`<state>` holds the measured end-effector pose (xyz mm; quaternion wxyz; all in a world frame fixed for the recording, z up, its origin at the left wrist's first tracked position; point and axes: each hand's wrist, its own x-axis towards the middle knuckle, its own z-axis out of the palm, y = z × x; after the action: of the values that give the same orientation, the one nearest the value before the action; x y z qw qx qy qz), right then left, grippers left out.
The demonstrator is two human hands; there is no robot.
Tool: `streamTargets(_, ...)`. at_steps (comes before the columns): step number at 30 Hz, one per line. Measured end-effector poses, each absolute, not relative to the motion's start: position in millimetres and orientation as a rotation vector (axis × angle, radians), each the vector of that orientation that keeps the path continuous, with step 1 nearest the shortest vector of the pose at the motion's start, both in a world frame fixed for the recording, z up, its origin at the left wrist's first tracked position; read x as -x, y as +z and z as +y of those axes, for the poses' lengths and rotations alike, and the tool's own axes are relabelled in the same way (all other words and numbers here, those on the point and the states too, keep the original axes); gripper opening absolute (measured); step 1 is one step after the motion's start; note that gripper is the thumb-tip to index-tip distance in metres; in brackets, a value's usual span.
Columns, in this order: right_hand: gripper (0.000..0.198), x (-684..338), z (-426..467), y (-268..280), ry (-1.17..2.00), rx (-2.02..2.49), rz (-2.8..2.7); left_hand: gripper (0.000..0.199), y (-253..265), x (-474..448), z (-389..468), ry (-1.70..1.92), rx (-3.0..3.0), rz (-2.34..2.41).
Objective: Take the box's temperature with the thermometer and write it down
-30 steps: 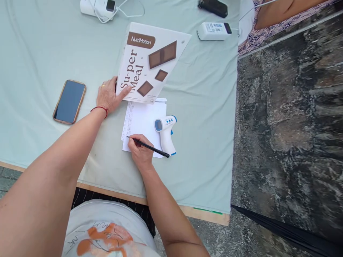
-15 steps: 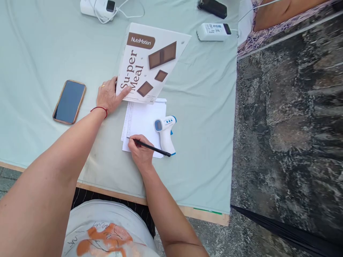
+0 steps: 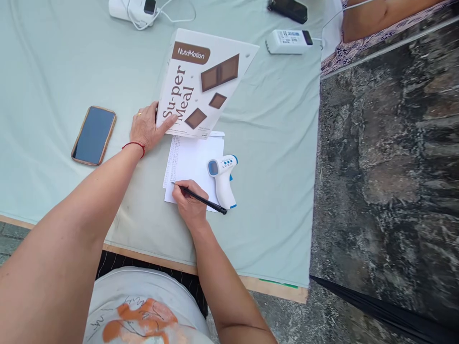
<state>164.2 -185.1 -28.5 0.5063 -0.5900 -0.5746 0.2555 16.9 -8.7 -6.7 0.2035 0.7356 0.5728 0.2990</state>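
Left hand (image 3: 145, 126) grips box (image 3: 208, 86) at its near left corner, box covering paper's (image 3: 195, 160) far end. Right hand (image 3: 191, 203) pinches pen (image 3: 201, 196), tip at paper's left side. Thermometer (image 3: 224, 186) at paper's right edge.

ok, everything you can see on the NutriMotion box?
The NutriMotion box is white and looks like cardboard, with a brown brand panel, brown "Su-per Meal" lettering, three pictured brown pieces and small print too fine to read. The left grip holds its lower left edge, thumb across the front. Its bottom edge overlaps the paper in view; whether they touch, or how steeply the box leans, I can't tell.
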Motion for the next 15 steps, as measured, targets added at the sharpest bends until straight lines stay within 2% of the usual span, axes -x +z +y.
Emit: streamTargets(15, 0.009, -163.2, -183.6, -32.2, 0.658, 1.446, -1.322, 0.067, -6.0, -17.2, -8.4, 0.818, -2.076, 1.628)
